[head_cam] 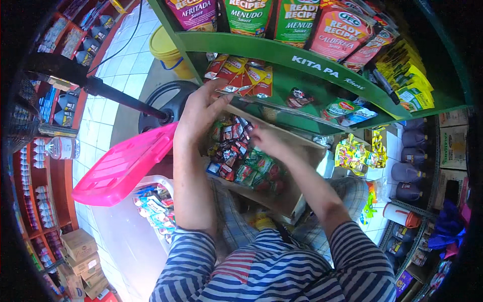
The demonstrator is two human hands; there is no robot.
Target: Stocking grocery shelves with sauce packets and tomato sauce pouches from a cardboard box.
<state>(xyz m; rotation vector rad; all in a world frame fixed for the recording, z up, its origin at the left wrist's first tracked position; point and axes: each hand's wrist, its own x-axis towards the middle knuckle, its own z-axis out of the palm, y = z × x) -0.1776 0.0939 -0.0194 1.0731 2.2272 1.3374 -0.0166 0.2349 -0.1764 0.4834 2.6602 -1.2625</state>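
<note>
My left hand [203, 105] is at the front lip of a low green shelf, beside red-and-yellow sauce sachets [241, 77]. Its fingertips overlap the nearest sachets, and whether they grip one is unclear. My right hand [267, 140], slightly blurred, reaches into a shallow cardboard box [292, 170] in front of me. Its fingers are at dark sachets [232, 141], and their tips are hidden. Green-and-red pouches [258, 171] lie in the near part of the box.
Sauce pouches [296, 22] stand on the upper shelf [264, 43]. To my left are a pink lid [128, 166] and a clear plastic bin [128, 222] holding packets. A black pole [128, 100] crosses the left side. Yellow packets [351, 153] hang at right.
</note>
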